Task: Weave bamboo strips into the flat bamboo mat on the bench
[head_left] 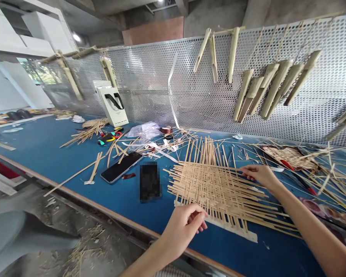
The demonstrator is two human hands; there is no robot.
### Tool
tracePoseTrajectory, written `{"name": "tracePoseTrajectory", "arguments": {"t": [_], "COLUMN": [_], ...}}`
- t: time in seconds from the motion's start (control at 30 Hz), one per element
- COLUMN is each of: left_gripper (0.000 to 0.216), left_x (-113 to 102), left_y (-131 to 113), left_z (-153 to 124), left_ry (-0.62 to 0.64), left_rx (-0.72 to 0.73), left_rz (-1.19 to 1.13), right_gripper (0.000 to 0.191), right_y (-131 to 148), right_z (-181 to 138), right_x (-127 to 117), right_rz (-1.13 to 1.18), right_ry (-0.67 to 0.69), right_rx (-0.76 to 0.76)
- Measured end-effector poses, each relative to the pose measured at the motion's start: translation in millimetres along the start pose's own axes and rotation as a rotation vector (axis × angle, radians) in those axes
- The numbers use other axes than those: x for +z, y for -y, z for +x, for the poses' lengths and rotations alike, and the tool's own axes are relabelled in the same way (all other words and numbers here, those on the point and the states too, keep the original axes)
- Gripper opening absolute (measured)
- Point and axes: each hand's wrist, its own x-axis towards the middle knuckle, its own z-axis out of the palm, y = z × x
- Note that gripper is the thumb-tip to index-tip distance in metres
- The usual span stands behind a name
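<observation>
A woven mat of thin bamboo strips (210,184) lies on the blue table, with loose strip ends sticking out on its sides. White tape (233,229) runs along the near edge of the weave. At the far right corner of the weave, my right hand (258,176) pinches the end of a bamboo strip (213,166) that crosses the far edge. My left hand (187,221) is curled over the near edge, thumb against the fingers; whatever it may hold is hidden.
Left of the mat lie a phone (121,167) and a blurred dark rectangle (150,181). Pliers (111,135), a plastic bag (144,130) and a paper bag (112,104) stand farther back. Red-handled pliers (298,177) and loose strips are at right. A perforated metal panel (150,84) rises behind.
</observation>
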Motion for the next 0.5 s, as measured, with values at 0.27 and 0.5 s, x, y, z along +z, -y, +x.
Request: {"name": "tracePoseTrajectory", "arguments": {"t": [0.27,0.5], "left_gripper": [0.033,0.033], "left_x": [0,0], "left_y": [-4,-2], "left_z": [-1,0], "left_ry": [0.004,0.007], "left_rx": [-0.021,-0.03], "left_rz": [0.012,0.008], "right_gripper": [0.032,0.026], "right_y": [5,10], "right_z": [-4,-6], "right_x": [13,18], "right_rz": [-0.104,-0.337], "right_ry": [-0.027,-0.109], "right_rx": [-0.061,-0.125]}}
